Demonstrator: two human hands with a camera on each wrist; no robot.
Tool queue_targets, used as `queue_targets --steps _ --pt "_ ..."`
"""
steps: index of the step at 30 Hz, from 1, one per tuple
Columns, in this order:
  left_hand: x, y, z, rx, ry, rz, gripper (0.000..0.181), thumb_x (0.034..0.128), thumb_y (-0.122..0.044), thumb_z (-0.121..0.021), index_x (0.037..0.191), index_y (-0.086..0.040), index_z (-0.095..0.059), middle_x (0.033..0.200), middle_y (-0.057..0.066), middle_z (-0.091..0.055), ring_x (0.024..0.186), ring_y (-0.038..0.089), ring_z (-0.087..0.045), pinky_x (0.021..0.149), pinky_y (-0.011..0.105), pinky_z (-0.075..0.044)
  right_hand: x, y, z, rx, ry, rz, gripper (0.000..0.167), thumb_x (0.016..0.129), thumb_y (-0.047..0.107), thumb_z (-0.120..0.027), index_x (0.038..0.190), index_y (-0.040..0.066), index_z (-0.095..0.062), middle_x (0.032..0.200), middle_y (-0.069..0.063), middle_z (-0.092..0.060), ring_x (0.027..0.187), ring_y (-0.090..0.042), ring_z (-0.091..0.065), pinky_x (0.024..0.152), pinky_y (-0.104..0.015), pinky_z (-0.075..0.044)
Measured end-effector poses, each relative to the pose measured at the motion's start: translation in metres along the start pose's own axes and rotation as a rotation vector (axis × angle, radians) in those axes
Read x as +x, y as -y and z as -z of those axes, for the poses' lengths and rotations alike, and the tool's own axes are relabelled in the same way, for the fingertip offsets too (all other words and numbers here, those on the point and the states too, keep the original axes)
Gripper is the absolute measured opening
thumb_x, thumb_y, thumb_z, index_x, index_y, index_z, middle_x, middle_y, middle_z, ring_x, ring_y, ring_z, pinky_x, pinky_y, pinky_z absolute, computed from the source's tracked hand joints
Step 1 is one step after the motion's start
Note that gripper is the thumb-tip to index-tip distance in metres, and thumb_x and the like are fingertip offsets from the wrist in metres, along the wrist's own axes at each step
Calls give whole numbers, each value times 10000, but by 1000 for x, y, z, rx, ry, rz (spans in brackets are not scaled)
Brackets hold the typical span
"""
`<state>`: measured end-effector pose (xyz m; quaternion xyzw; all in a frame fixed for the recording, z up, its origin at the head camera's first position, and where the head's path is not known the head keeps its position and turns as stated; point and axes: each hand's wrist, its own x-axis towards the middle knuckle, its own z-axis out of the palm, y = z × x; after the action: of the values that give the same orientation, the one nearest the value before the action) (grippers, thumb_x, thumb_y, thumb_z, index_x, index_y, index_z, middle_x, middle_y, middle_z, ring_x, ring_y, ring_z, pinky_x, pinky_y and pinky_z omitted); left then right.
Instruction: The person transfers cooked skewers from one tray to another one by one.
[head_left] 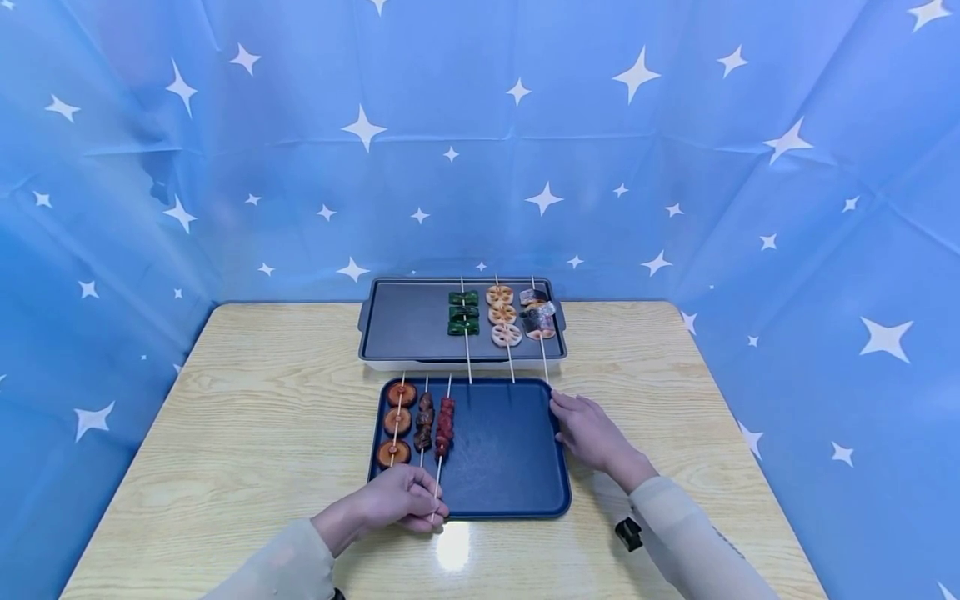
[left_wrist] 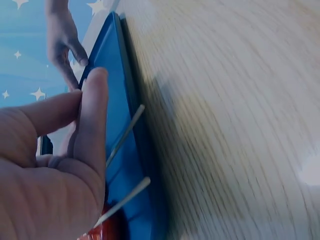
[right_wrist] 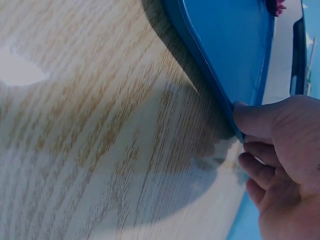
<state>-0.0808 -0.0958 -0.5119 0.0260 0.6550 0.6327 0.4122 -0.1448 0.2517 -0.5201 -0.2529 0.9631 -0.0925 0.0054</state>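
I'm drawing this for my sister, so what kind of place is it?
Maybe a pretend-cooking corner set up indoors: a blue star-patterned curtain hangs around a wooden table, with food skewers on a dark griddle and a blue tray.

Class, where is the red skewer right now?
In the head view, the left hand holds the red skewer over the left half of the blue tray, right of the dark meat skewer.

6 skewers (head_left: 445, 429) — 1 tray (head_left: 502, 454), 1 griddle (head_left: 408, 321), 1 table (head_left: 262, 400) — 2 hands (head_left: 596, 435)
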Motion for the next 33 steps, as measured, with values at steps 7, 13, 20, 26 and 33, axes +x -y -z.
queue_targets --steps 7,13,20,26,33 --pt "4 -1 -10 7 -54 23 134 915 29 -578 1029 92 -549 984 222 -726 800 179 -722 708 281 -622 0 -1 -1 1 4 -1 514 842 94 -738 1283 -107 -567 1411 -251 -516 1293 -372 -520 1108 -549 -395" --pt "7 0 -17 10 -80 38 108 914 14 -574 1003 76 -565 933 182 -733 758 155 -716 680 294 -624 0 0 0 7 2 -2 513 844 93 -736 1283 -110 -565 1411 -254 -513 1295 -376 -517 1107 -555 -394" --pt "14 3 -20 37 -107 47 104 947 -16 -544 959 63 -610 856 124 -740 674 101 -694 639 268 -618 0 0 0 5 0 1 510 842 90 -737 1278 -112 -568 1405 -258 -518 1288 -378 -524 1102 -555 -400" --pt "14 1 -21 139 -168 19 147 941 -58 -583 912 66 -655 776 86 -730 581 73 -655 562 241 -600 0 0 0 14 -4 1 510 837 83 -740 1275 -115 -569 1402 -262 -519 1287 -382 -523 1103 -556 -398" --pt "12 -3 -21 243 -196 -4 162 917 -57 -620 871 78 -697 698 97 -712 543 69 -639 542 257 -599 0 0 0 10 1 -2 511 838 84 -740 1278 -113 -568 1406 -258 -517 1289 -378 -522 1103 -554 -398"
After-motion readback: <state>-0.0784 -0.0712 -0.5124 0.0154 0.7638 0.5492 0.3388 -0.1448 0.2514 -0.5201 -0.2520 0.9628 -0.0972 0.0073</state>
